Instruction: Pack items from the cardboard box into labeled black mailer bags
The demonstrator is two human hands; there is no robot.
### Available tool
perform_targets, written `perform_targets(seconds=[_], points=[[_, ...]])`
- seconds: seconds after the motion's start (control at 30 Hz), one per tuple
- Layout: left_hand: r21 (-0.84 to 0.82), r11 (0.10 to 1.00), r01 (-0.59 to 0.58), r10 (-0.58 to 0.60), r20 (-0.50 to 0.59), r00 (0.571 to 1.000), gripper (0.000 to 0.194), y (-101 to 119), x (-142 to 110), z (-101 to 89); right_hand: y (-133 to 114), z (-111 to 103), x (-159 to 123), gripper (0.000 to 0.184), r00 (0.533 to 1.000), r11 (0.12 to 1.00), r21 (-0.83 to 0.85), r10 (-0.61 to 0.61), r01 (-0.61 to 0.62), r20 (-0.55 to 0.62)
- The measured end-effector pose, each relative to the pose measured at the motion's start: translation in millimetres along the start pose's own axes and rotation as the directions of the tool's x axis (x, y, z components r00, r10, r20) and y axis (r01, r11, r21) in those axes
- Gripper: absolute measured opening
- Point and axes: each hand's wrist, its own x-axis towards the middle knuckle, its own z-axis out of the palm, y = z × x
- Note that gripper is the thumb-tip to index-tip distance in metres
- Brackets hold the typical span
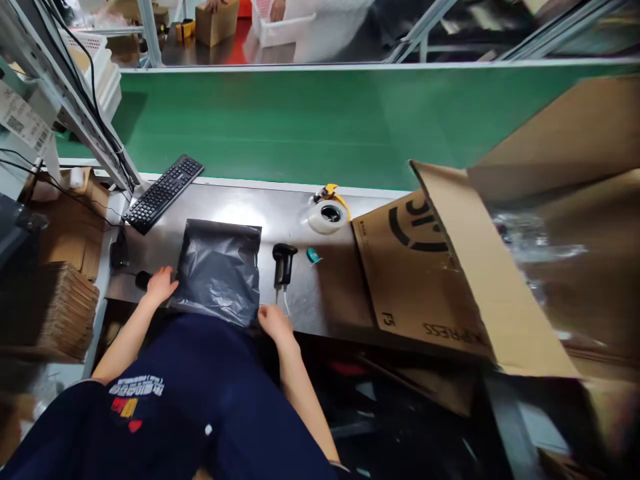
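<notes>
A dark grey plastic mailer bag (220, 267) lies on the metal bench against my body, its surface creased and shiny. My left hand (161, 285) is at the bag's left edge, thumb and fingers apart, beside a black computer mouse (143, 280). At the bag's lower right corner, my right hand (276, 323) is closed, with its fingertips pinching the edge. A black barcode scanner (284, 263) lies just beyond my right hand, its cable running toward me.
A black keyboard (164, 193) sits at the back left. A tape roll (328, 217) and a small teal item (313, 255) lie right of the scanner. A large open carton (420, 273) fills the right side. Behind runs a green conveyor belt (280, 127); folded cardboard (70, 313) is stacked left.
</notes>
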Motion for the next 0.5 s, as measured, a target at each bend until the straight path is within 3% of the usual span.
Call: perform_targets(seconds=[0.07,0.17,0.23,0.3,0.4,0.5], points=[[0.070,0.984,-0.163,0.167,-0.057,0.984,0.042,25.4,26.1,1.5,-17.1,-1.2,19.4,0.011,0.992,0.996,-0.058,-0.074,0.068,-0.106],[0.231,0.859,-0.457,0.464,0.024,0.885,0.053,74.4,63.5,26.5,-60.6,3.2,56.2,0.033,0.954,0.970,-0.024,-0.244,0.243,-0.176],[0.309,0.772,-0.556,0.535,0.156,0.830,0.061,99.7,81.9,57.6,-87.5,12.8,72.7,0.040,0.929,0.939,0.044,-0.331,0.342,-0.169],[0.355,0.729,-0.585,0.530,0.246,0.811,0.069,114.0,99.5,89.1,-102.3,24.7,76.3,0.043,0.900,0.902,0.110,-0.395,0.418,-0.186],[0.393,0.697,-0.600,0.550,0.243,0.799,0.072,124.8,136.2,113.6,-95.7,39.8,60.8,0.042,0.873,0.869,0.174,-0.413,0.463,-0.261],[0.425,0.698,-0.577,0.579,0.141,0.803,0.074,145.5,183.7,101.7,-68.1,49.2,36.2,0.038,0.875,0.872,0.184,-0.395,0.453,-0.279]])
